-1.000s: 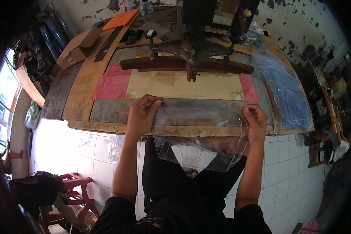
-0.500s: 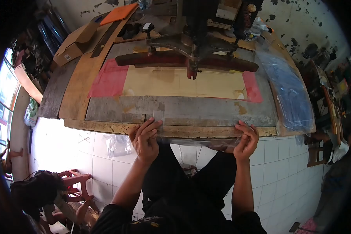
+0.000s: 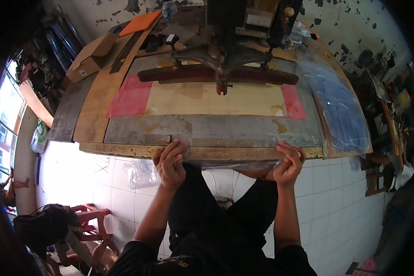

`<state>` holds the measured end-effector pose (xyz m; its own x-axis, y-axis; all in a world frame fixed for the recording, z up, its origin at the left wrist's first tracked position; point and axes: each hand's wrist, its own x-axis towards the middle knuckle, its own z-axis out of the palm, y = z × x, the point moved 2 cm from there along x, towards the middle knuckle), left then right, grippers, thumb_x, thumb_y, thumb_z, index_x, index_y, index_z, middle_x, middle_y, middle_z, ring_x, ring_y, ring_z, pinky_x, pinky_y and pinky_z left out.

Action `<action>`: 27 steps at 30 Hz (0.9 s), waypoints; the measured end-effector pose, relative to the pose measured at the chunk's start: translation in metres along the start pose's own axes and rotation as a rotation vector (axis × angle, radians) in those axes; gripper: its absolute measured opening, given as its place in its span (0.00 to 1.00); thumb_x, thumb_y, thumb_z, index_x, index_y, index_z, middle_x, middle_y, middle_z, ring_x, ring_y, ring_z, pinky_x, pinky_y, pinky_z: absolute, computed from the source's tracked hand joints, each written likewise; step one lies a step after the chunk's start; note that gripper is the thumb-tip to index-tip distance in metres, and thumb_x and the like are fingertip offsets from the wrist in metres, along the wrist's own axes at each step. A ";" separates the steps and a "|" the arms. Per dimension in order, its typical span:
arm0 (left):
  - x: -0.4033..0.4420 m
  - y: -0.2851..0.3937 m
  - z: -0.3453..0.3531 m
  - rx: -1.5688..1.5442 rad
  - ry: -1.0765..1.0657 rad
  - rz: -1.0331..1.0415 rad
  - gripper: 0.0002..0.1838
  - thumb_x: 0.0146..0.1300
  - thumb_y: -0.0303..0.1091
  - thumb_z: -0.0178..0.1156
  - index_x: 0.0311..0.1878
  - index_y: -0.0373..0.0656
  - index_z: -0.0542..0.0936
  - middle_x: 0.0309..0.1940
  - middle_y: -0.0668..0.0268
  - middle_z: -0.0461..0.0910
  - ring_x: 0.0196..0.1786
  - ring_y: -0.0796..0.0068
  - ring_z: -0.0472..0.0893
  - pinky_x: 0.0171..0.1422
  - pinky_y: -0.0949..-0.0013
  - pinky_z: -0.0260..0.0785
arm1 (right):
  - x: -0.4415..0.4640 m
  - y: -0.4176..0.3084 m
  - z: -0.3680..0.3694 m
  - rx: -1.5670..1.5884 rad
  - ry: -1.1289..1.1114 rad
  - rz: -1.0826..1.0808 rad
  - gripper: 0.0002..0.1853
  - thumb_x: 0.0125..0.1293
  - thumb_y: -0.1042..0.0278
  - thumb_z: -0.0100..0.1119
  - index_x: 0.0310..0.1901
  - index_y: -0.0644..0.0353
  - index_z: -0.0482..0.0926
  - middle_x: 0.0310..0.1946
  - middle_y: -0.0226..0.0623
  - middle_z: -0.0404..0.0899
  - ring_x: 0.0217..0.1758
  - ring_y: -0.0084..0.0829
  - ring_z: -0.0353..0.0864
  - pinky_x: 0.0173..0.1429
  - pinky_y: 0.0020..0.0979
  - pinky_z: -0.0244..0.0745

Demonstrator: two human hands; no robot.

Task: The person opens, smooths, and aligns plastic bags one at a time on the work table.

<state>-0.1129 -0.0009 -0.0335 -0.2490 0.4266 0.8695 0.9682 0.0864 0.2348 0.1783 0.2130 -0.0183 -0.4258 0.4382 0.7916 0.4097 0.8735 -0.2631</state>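
Note:
A clear plastic sheet (image 3: 232, 164) stretches between my two hands along the front edge of the worktable (image 3: 230, 153). My left hand (image 3: 171, 165) pinches its left end, fingertips by the wooden edge. At the other end my right hand (image 3: 287, 165) grips the sheet with bent fingers. The sheet is thin and see-through, so its full outline cannot be made out. Beyond my hands a beige sheet (image 3: 211, 102) with pink ends lies on the grey board (image 3: 225, 129). Above its back part hangs the dark red bar of a press (image 3: 184, 75).
A stack of clear bluish plastic sheets (image 3: 340, 106) lies on the table's right side. An open cardboard box (image 3: 89, 57) and an orange panel (image 3: 141, 23) are at the back left. A person sits low at the left, near a red stool (image 3: 94, 223).
Both hands keep hold of the plastic sheet at the table edge, with hardly any movement. The whole view has shifted slightly.

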 end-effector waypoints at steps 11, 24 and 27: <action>0.046 0.012 -0.037 -0.283 -0.091 -0.348 0.02 0.80 0.23 0.56 0.48 0.38 0.78 0.29 0.63 0.83 0.27 0.74 0.82 0.35 0.71 0.73 | 0.034 -0.029 -0.044 0.334 0.025 0.240 0.07 0.84 0.71 0.54 0.53 0.65 0.75 0.31 0.33 0.81 0.32 0.23 0.81 0.40 0.26 0.75; 0.066 0.000 -0.027 -0.595 -0.221 -0.756 0.06 0.81 0.30 0.61 0.47 0.37 0.79 0.24 0.75 0.77 0.24 0.90 0.70 0.28 0.78 0.62 | 0.051 -0.025 -0.034 0.573 -0.129 0.656 0.08 0.81 0.67 0.62 0.47 0.65 0.80 0.31 0.28 0.82 0.34 0.15 0.78 0.39 0.20 0.70; 0.072 -0.006 -0.025 -0.586 -0.263 -0.818 0.08 0.81 0.32 0.61 0.50 0.36 0.80 0.23 0.74 0.77 0.26 0.90 0.71 0.30 0.77 0.63 | 0.067 -0.025 -0.030 0.571 -0.132 0.610 0.11 0.80 0.64 0.64 0.46 0.65 0.81 0.30 0.28 0.82 0.33 0.14 0.77 0.39 0.20 0.69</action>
<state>-0.1369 0.0066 0.0385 -0.7427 0.6237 0.2437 0.3247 0.0172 0.9457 0.1642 0.2140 0.0578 -0.3672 0.8581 0.3589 0.1433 0.4334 -0.8897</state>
